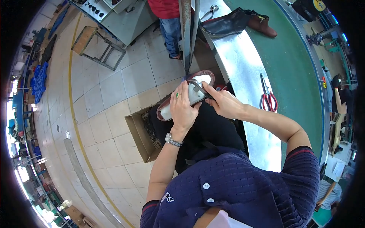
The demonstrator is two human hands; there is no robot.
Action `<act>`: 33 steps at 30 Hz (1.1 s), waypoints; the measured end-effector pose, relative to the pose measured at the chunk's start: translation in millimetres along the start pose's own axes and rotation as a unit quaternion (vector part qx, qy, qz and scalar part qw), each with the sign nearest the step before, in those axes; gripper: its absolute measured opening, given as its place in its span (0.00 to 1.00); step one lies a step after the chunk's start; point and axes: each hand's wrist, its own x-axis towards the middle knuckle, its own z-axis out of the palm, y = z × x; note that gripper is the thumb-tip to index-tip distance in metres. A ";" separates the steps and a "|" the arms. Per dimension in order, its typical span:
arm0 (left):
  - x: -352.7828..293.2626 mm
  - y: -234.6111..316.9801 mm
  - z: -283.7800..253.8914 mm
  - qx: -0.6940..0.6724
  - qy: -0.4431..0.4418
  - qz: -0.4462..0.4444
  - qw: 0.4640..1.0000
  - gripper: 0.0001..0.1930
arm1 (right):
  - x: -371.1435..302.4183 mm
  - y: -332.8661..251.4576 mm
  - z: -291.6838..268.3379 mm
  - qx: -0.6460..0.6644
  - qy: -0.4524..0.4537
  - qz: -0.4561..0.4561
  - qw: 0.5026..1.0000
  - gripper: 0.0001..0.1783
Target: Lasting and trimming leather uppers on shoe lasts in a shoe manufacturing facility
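My left hand (pixel 183 108), with a ring and a wristwatch, wraps over an upturned brown shoe (pixel 201 76) on a white last, held sole-up over my lap. My right hand (pixel 224 102) pinches a grey strip or tool at the middle of the shoe's white bottom, fingertips touching it. The shoe leans against an upright metal post (pixel 186 34). The shoe's heel end is partly hidden under my left palm.
Red-handled scissors (pixel 268 99) lie on the metal edge of a green conveyor belt (pixel 292 64) at my right. A brown boot (pixel 243 21) rests farther along it. An open cardboard box (pixel 142 136) sits on the tiled floor. Another person in jeans (pixel 171 30) stands beyond.
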 end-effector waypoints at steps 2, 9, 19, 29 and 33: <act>-1.5 -1.8 2.0 0.008 0.010 0.018 1.000 0.41 | -0.6 1.0 -4.1 -0.016 0.001 -0.004 1.000 0.34; -9.3 -12.1 1.8 0.089 0.010 0.110 0.990 0.37 | 1.1 -17.7 -22.7 -0.304 -0.064 -0.013 0.950 0.33; -7.7 -16.8 13.0 0.155 0.005 0.136 0.979 0.37 | 39.2 -28.9 -21.8 -0.216 -0.011 0.072 0.974 0.32; -8.3 -12.3 15.4 0.162 0.008 0.132 0.978 0.32 | 32.5 -16.2 -14.3 -0.106 0.151 -0.040 0.982 0.36; -12.7 -14.4 12.7 0.142 0.023 0.121 0.982 0.32 | 28.9 -24.1 -27.0 -0.237 -0.040 -0.013 0.971 0.37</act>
